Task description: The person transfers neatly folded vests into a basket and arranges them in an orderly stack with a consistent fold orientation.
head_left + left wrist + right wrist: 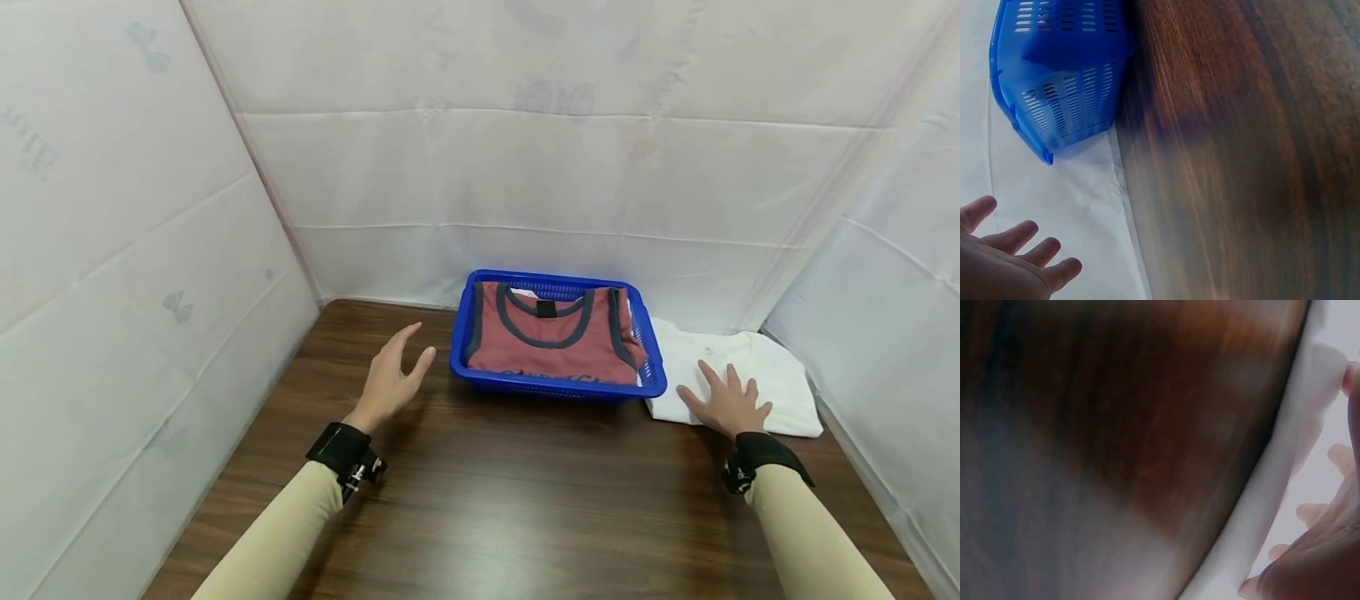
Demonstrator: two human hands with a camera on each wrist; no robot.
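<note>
Head view: the right hand (729, 406) lies flat with fingers spread on the folded white cotton garment (757, 375), which sits on the dark wooden table (480, 500) touching the right side of the blue slotted plastic basket (558, 385). The left hand (393, 377) hovers left of that basket, fingers relaxed and apart, holding nothing. A folded red tank top with grey trim (551, 342) lies inside the basket.
</note>
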